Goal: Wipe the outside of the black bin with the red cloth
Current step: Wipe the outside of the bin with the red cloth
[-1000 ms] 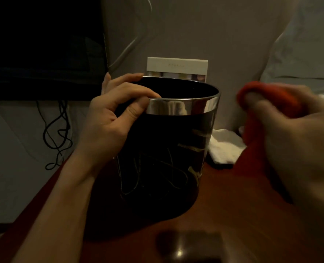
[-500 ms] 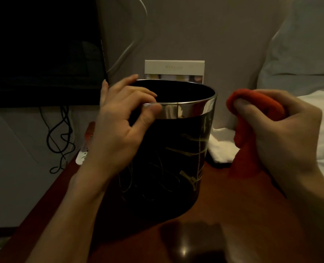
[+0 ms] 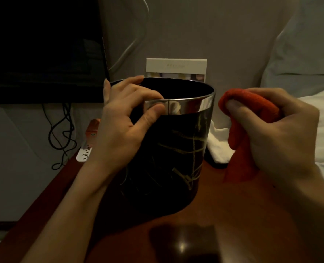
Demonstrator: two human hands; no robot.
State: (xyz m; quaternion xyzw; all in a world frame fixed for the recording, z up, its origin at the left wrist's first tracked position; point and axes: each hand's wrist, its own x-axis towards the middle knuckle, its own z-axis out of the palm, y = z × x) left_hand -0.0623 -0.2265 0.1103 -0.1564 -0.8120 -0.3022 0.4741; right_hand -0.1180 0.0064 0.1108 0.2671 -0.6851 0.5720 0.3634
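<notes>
black bin [image 3: 168, 149]: stiff, glossy, likely slippery | your left hand [image 3: 123, 126] grips its rim | right hand [image 3: 278, 133], beside the bin, bunches soft red cloth [image 3: 246, 118]

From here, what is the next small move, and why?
Probably bring the right hand leftward so the red cloth meets the bin's side wall. The cloth is bunched in that hand's grip beside the bin, apart from it, while the left hand steadies the silver rim.

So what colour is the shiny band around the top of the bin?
Silver, like a mirror, on the black bin. The head view shows it.
</notes>
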